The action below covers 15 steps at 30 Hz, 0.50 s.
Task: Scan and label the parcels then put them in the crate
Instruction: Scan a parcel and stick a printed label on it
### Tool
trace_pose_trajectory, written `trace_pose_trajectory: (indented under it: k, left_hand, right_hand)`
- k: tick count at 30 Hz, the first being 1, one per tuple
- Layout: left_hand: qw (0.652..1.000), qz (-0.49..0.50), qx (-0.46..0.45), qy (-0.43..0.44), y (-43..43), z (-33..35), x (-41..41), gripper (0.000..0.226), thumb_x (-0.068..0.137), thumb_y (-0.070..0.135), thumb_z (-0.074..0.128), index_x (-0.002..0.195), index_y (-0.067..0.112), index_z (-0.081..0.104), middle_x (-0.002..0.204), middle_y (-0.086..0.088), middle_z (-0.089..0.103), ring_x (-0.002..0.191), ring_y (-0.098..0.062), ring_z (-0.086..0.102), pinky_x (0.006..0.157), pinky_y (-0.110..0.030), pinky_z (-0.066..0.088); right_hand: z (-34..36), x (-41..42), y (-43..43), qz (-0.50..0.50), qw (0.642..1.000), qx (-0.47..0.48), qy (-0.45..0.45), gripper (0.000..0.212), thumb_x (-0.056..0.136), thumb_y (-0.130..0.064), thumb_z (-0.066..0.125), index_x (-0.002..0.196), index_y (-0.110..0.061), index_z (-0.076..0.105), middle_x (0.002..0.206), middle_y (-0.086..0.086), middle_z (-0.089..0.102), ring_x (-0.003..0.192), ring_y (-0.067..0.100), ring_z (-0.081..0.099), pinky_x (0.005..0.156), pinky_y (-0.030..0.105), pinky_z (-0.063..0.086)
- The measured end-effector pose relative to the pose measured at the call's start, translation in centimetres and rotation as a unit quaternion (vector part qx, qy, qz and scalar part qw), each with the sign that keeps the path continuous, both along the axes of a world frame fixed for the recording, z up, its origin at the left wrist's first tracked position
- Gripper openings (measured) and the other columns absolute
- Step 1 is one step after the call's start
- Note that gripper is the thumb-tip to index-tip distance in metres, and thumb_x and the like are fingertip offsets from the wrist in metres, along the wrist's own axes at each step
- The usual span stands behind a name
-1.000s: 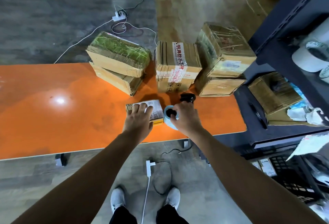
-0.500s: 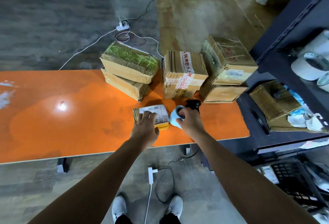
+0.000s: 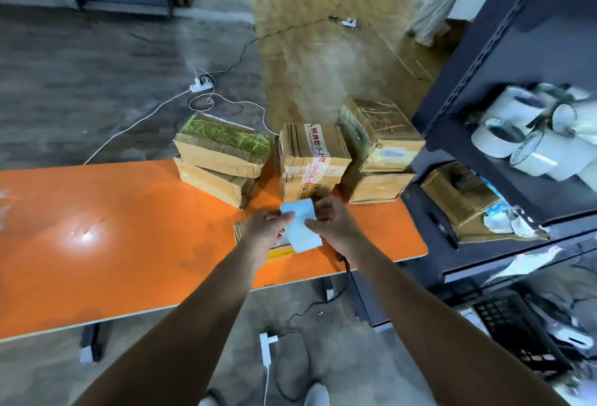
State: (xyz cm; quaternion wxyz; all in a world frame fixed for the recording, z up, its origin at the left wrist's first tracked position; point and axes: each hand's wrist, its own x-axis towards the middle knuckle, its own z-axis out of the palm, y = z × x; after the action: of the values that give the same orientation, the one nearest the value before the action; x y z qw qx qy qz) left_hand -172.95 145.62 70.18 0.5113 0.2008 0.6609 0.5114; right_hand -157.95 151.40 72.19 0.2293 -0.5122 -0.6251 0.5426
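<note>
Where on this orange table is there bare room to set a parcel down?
The orange table is bare across its left half, from the green-topped stack to the left edge. The right end is crowded: taped box, right stack, and, beneath the held label, the small parcel.

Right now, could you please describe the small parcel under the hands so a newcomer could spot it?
On the orange table, in front of the stacked brown boxes, a small flat parcel lies beneath the left hand and right hand, which hold a pale blue label. Unlike those boxes, it is unstacked and shows a yellow edge.
</note>
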Motion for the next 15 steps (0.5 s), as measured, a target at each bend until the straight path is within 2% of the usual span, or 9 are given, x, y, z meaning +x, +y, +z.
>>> trace_pose_trajectory:
  k: [2, 5, 7, 9, 10, 12, 15]
  left_hand:
    - [0.998, -0.030, 0.025, 0.057, -0.5, 0.0, -0.2, 0.008, 0.086, 0.016, 0.072, 0.087, 0.009, 0.069, 0.072, 0.000, 0.064, 0.063, -0.011, 0.055, 0.061, -0.026, 0.043]
    - [0.990, -0.052, 0.035, 0.127, -1.2, -0.1, -0.3, 0.006, 0.083, 0.011, 0.074, 0.084, 0.009, 0.069, 0.049, 0.013, 0.056, 0.053, -0.004, 0.053, 0.058, -0.022, 0.042]
    - [0.992, -0.049, 0.024, 0.118, -1.6, -0.3, -0.5, 0.008, 0.081, 0.008, 0.075, 0.085, 0.010, 0.068, 0.053, 0.013, 0.058, 0.056, -0.006, 0.056, 0.060, -0.023, 0.046]
    - [0.998, -0.024, 0.013, 0.057, -2.0, -0.6, -0.8, 0.010, 0.083, 0.008, 0.075, 0.090, 0.011, 0.068, 0.068, 0.006, 0.065, 0.064, -0.008, 0.061, 0.058, -0.020, 0.052]
    - [0.999, -0.013, 0.012, 0.033, -2.2, -0.7, -0.9, 0.010, 0.084, 0.008, 0.074, 0.091, 0.011, 0.067, 0.074, 0.004, 0.066, 0.067, -0.008, 0.062, 0.054, -0.017, 0.051]
    - [0.999, -0.007, 0.009, 0.038, -2.6, -0.8, -1.2, 0.010, 0.085, 0.006, 0.073, 0.086, 0.013, 0.066, 0.074, 0.003, 0.066, 0.066, -0.008, 0.061, 0.051, -0.015, 0.050]
    - [0.995, -0.027, 0.009, 0.094, -3.0, -1.0, -1.4, 0.013, 0.082, 0.001, 0.072, 0.085, 0.012, 0.066, 0.070, 0.001, 0.066, 0.063, -0.007, 0.061, 0.060, -0.019, 0.053]
  right_hand:
    - [0.2, -0.3, -0.1, -0.029, 0.999, -0.011, 0.027, 0.035, 0.088, -0.009, 0.070, 0.115, -0.014, 0.049, 0.097, 0.002, 0.063, 0.080, 0.007, 0.059, 0.061, 0.014, 0.049]
    - [-0.2, -0.7, -0.2, -0.025, 1.000, 0.017, 0.005, 0.039, 0.089, -0.015, 0.070, 0.121, -0.023, 0.050, 0.101, -0.003, 0.063, 0.088, 0.009, 0.061, 0.070, 0.021, 0.053]
    - [-0.7, -1.0, -0.3, -0.013, 1.000, 0.028, 0.003, 0.041, 0.087, -0.012, 0.071, 0.120, -0.028, 0.051, 0.103, 0.000, 0.066, 0.091, 0.017, 0.064, 0.072, 0.031, 0.055]
    - [-1.2, -1.2, -0.3, 0.003, 1.000, 0.031, 0.000, 0.045, 0.084, -0.007, 0.072, 0.115, -0.032, 0.051, 0.097, 0.000, 0.069, 0.090, 0.021, 0.066, 0.074, 0.037, 0.055]
    - [-1.5, -1.2, -0.3, 0.018, 0.999, 0.032, -0.005, 0.047, 0.083, -0.006, 0.073, 0.114, -0.033, 0.051, 0.095, -0.004, 0.070, 0.090, 0.019, 0.067, 0.075, 0.037, 0.055]
    - [-2.0, -1.2, -0.4, 0.050, 0.997, 0.043, -0.027, 0.050, 0.082, -0.008, 0.074, 0.116, -0.035, 0.050, 0.094, -0.010, 0.069, 0.088, 0.007, 0.067, 0.076, 0.028, 0.054]
    - [-2.9, -1.2, -0.7, 0.059, 0.997, 0.041, -0.038, 0.045, 0.085, -0.016, 0.073, 0.118, -0.037, 0.050, 0.099, -0.010, 0.067, 0.088, 0.001, 0.065, 0.075, 0.023, 0.053]
